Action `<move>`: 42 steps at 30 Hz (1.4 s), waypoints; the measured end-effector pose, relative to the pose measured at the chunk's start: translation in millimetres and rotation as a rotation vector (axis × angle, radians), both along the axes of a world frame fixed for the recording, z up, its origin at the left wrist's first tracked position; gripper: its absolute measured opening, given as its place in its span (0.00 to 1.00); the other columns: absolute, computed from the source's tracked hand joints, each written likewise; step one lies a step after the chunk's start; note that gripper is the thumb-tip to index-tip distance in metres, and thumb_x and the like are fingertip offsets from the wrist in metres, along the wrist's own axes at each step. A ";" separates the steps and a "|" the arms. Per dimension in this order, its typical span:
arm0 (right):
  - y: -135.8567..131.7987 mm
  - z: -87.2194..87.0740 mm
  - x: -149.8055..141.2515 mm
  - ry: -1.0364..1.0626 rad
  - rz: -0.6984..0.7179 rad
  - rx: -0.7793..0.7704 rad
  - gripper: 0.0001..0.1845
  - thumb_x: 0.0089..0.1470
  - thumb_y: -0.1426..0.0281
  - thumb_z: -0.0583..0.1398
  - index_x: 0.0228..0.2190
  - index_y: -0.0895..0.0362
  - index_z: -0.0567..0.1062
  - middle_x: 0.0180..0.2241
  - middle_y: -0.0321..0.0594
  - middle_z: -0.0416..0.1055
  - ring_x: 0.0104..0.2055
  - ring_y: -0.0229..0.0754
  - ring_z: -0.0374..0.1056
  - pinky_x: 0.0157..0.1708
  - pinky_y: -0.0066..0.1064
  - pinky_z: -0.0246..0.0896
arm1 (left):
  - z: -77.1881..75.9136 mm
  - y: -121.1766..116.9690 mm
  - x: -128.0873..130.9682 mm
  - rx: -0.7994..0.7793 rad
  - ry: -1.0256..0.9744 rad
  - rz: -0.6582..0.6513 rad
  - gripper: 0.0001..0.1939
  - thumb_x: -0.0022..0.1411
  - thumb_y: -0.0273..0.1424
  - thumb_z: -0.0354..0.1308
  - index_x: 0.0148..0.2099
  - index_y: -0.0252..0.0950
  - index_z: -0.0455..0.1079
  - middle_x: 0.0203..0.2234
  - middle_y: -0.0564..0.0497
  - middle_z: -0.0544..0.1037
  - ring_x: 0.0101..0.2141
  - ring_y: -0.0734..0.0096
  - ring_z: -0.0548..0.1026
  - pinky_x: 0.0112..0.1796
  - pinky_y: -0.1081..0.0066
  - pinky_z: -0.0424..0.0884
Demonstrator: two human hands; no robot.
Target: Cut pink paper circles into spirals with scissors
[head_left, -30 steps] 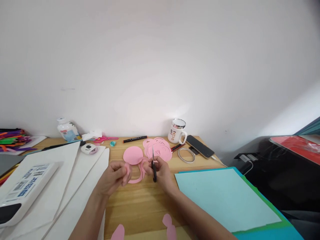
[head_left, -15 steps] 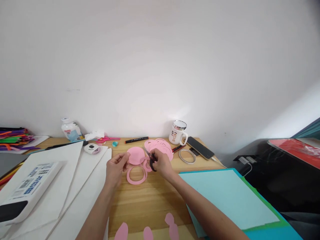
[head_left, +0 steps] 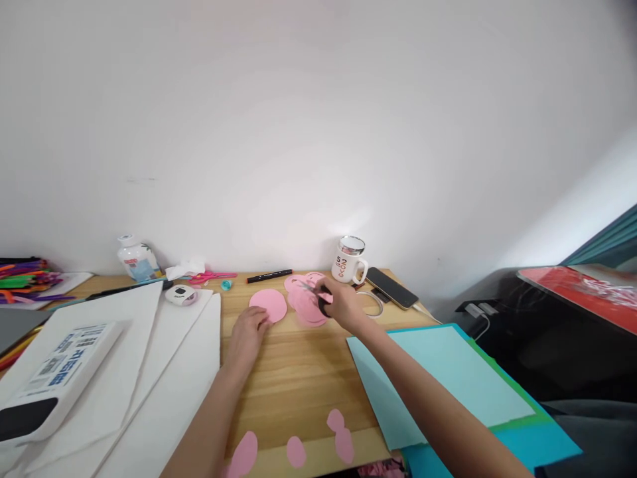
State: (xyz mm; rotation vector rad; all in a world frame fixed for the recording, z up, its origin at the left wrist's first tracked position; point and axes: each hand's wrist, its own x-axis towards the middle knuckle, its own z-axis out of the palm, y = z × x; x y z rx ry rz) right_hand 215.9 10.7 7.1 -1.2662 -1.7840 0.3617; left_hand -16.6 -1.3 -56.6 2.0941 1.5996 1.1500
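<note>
My left hand [head_left: 247, 332] has its fingers on the near edge of a pink paper circle [head_left: 269, 304], which lies flat on the wooden table. The fingertips look closed on that edge, partly hiding it. To the right, my right hand [head_left: 346, 305] grips small scissors [head_left: 324, 304] by their dark handles. Their blades point left, blurred, over a pile of pink paper offcuts [head_left: 308, 311]. Closer to me lie several small pink paper ovals [head_left: 295, 452] near the table's front edge.
A white mug [head_left: 348, 262], a phone [head_left: 393, 288] and a tape roll [head_left: 375, 304] stand behind my right hand. Light blue sheets [head_left: 438, 378] lie at right. White sheets [head_left: 184, 372] and a white box-like item [head_left: 60, 372] are at left. A black marker [head_left: 269, 276] lies at the back.
My left hand has lowered the pink circle onto the table. My right hand has moved right with the scissors, and the cut pink ring is now away from the spot in front of me.
</note>
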 end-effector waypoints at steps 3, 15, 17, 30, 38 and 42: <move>-2.8 -17.2 12.5 0.063 0.004 -0.076 0.11 0.34 0.75 0.64 0.26 0.55 0.71 0.21 0.34 0.72 0.23 0.41 0.65 0.25 0.28 0.55 | 0.2 1.7 -0.2 0.005 0.009 -0.003 0.07 0.52 0.30 0.56 0.28 0.37 0.76 0.34 0.44 0.80 0.39 0.56 0.75 0.45 0.56 0.67; -12.7 -56.1 -20.2 0.585 0.155 -0.302 0.20 0.42 0.58 0.63 0.32 0.56 0.65 0.23 0.40 0.75 0.23 0.42 0.71 0.25 0.33 0.65 | 5.1 1.6 -0.2 -0.004 0.033 -0.001 0.05 0.50 0.28 0.58 0.28 0.35 0.75 0.33 0.42 0.79 0.38 0.55 0.74 0.43 0.57 0.67; -12.7 -64.5 -26.0 0.631 0.155 -0.311 0.19 0.42 0.58 0.63 0.32 0.56 0.64 0.23 0.38 0.74 0.23 0.41 0.71 0.26 0.33 0.65 | 5.8 2.1 0.0 0.002 0.027 0.001 0.05 0.48 0.29 0.59 0.28 0.35 0.75 0.33 0.42 0.79 0.38 0.54 0.74 0.42 0.58 0.68; -8.3 -75.2 -27.8 0.678 0.173 -0.310 0.17 0.40 0.63 0.65 0.31 0.55 0.66 0.19 0.32 0.70 0.20 0.39 0.68 0.23 0.30 0.62 | 5.2 8.3 -2.9 0.082 -0.127 0.117 0.08 0.49 0.29 0.52 0.24 0.38 0.71 0.25 0.48 0.79 0.30 0.61 0.75 0.34 0.64 0.70; -9.3 -74.5 -30.6 0.623 0.192 -0.275 0.18 0.40 0.66 0.66 0.34 0.56 0.67 0.25 0.35 0.71 0.28 0.39 0.68 0.29 0.30 0.61 | 21.8 -8.4 7.1 0.109 -0.584 0.337 0.12 0.55 0.39 0.54 0.35 0.36 0.67 0.29 0.48 0.76 0.30 0.64 0.75 0.34 0.66 0.71; -11.6 -71.3 -31.9 0.595 0.207 -0.247 0.21 0.39 0.66 0.66 0.36 0.55 0.68 0.30 0.38 0.72 0.33 0.42 0.68 0.33 0.32 0.62 | 27.3 -11.2 11.0 -0.108 -0.854 0.124 0.13 0.56 0.41 0.54 0.37 0.37 0.59 0.17 0.55 0.73 0.16 0.69 0.71 0.20 0.71 0.67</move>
